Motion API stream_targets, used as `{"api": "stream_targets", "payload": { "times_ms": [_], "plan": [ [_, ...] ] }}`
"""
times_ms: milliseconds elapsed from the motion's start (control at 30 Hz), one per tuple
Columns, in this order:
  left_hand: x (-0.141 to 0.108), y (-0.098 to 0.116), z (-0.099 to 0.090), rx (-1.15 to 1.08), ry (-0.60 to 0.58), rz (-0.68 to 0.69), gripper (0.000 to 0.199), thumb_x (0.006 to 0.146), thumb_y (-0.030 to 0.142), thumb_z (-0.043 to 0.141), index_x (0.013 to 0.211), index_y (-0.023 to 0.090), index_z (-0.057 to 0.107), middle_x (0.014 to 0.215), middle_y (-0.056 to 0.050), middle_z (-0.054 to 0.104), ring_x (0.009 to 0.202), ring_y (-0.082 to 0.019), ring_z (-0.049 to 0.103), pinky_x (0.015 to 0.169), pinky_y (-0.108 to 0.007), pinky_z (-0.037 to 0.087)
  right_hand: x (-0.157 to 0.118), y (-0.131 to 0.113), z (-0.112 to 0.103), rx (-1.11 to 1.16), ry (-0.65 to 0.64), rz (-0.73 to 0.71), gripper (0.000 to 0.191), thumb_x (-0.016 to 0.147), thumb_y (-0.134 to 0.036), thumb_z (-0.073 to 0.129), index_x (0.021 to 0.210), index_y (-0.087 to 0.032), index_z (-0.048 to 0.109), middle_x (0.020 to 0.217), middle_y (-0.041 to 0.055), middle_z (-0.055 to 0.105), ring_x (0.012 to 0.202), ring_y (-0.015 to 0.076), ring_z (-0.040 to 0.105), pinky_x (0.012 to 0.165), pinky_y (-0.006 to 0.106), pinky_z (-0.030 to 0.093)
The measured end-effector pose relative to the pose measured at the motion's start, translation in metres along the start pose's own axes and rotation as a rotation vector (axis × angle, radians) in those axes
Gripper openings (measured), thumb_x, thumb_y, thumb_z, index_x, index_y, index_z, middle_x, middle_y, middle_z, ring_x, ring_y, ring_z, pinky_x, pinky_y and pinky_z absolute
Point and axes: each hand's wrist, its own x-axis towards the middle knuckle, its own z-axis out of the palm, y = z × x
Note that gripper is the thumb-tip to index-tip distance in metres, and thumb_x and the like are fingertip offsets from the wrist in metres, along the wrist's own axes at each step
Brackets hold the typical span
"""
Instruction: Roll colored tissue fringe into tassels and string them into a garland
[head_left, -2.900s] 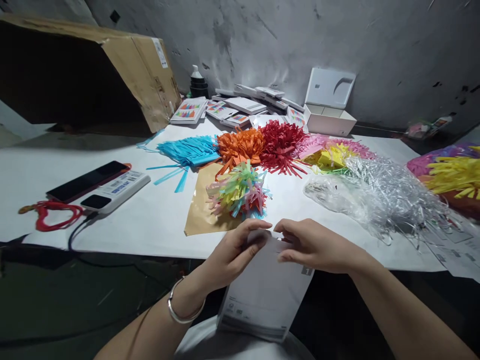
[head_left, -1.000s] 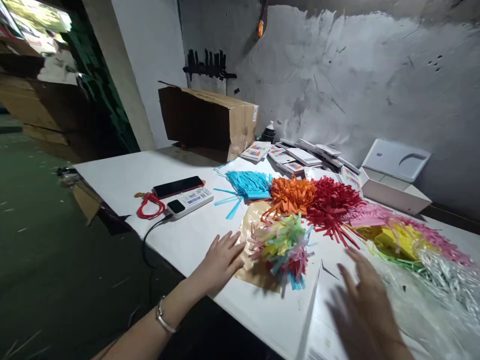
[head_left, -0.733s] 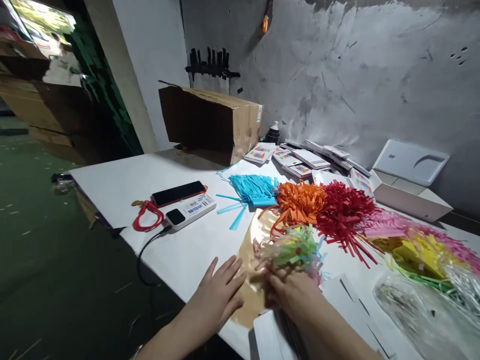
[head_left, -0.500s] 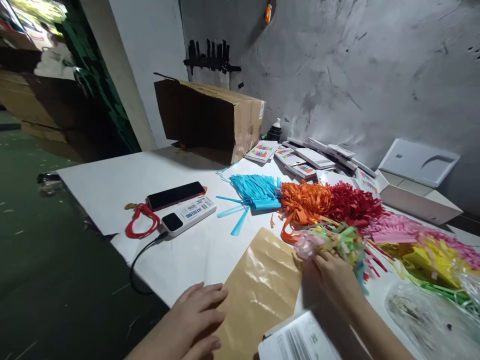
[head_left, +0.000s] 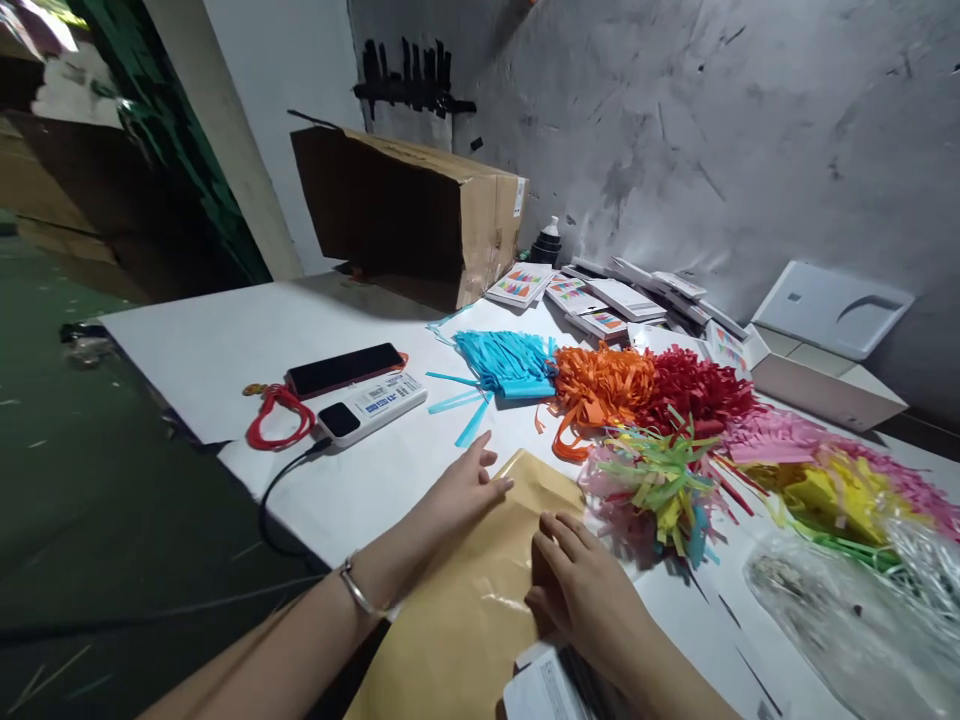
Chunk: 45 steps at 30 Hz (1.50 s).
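Observation:
A shiny tan envelope [head_left: 457, 610] lies at the front of the white table. My left hand [head_left: 469, 488] is at its upper left edge with fingers stretched out, the thumb over the envelope. Across the right side of the envelope is my right hand [head_left: 589, 585], fingers apart and slightly bent, nothing visible in them. Below it, a small white box [head_left: 544, 690] with printing lies on the envelope, partly hidden by the hand and the frame edge. Just beyond the right hand sits a bundle of multicoloured paper tassels [head_left: 660, 475], partly in clear plastic.
Blue [head_left: 510, 362], orange [head_left: 604, 390] and red tassels [head_left: 701, 390] lie in a row beyond. A phone [head_left: 345, 369] and a white device with a cable [head_left: 371, 408] are at left. Behind stand a cardboard box [head_left: 491, 235] and printed white boxes [head_left: 519, 285]. Clear plastic bags [head_left: 840, 610] lie right.
My right hand has let go of the multicoloured tassel bundle and come back left onto the envelope. My left hand has moved forward and right to the envelope's upper edge.

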Motion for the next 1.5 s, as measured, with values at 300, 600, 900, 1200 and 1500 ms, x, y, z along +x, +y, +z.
{"api": "stream_targets", "payload": {
  "times_ms": [300, 600, 900, 1200, 1500],
  "plan": [
    [-0.020, 0.025, -0.006, -0.397, -0.210, -0.124, 0.029, 0.071, 0.018, 0.063, 0.099, 0.017, 0.057, 0.085, -0.003, 0.067, 0.072, -0.021, 0.066, 0.064, -0.029, 0.051, -0.002, 0.004, -0.016, 0.201, 0.298, 0.004, 0.040, 0.092, -0.020, 0.058, 0.131, -0.018, 0.055, 0.138, 0.0144, 0.058, 0.126, 0.0278, 0.055, 0.104, 0.047, 0.049],
    [-0.039, 0.031, -0.001, -0.615, -0.250, -0.013, 0.068, 0.078, 0.033, 0.078, 0.137, 0.023, 0.044, 0.090, -0.002, 0.068, 0.080, -0.018, 0.066, 0.072, -0.028, 0.050, 0.033, 0.026, -0.031, 1.085, 0.216, 0.342, 0.040, 0.085, -0.038, 0.067, 0.118, -0.017, 0.061, 0.078, 0.0005, 0.064, 0.067, 0.0147, 0.061, 0.061, 0.027, 0.051],
    [-0.044, 0.023, -0.006, -0.602, -0.256, -0.046, 0.070, 0.079, 0.036, 0.079, 0.139, 0.024, 0.047, 0.090, -0.001, 0.069, 0.078, -0.017, 0.066, 0.070, -0.026, 0.050, 0.033, 0.019, -0.036, 1.118, 0.273, 0.350, 0.022, 0.086, -0.037, 0.070, 0.098, -0.019, 0.069, 0.077, 0.0018, 0.066, 0.068, 0.0146, 0.061, 0.060, 0.025, 0.049],
    [-0.047, 0.020, 0.000, -0.511, -0.243, 0.030, 0.065, 0.085, 0.035, 0.072, 0.143, 0.020, 0.046, 0.072, 0.003, 0.060, 0.067, -0.013, 0.055, 0.063, -0.024, 0.040, 0.048, 0.003, -0.042, 0.617, 0.394, -0.151, 0.025, 0.097, -0.017, 0.055, 0.114, -0.028, 0.071, 0.098, 0.0056, 0.067, 0.086, 0.0149, 0.066, 0.073, 0.025, 0.053],
    [-0.051, 0.011, -0.007, -0.312, -0.287, 0.151, 0.058, 0.096, 0.035, 0.054, 0.149, 0.022, 0.036, 0.077, 0.001, 0.062, 0.068, -0.014, 0.051, 0.065, -0.028, 0.039, 0.059, 0.007, -0.064, 0.767, 0.076, -0.121, 0.017, 0.092, -0.013, 0.059, 0.097, -0.021, 0.073, 0.084, 0.0027, 0.064, 0.075, 0.0130, 0.062, 0.067, 0.023, 0.049]
  ]
}}
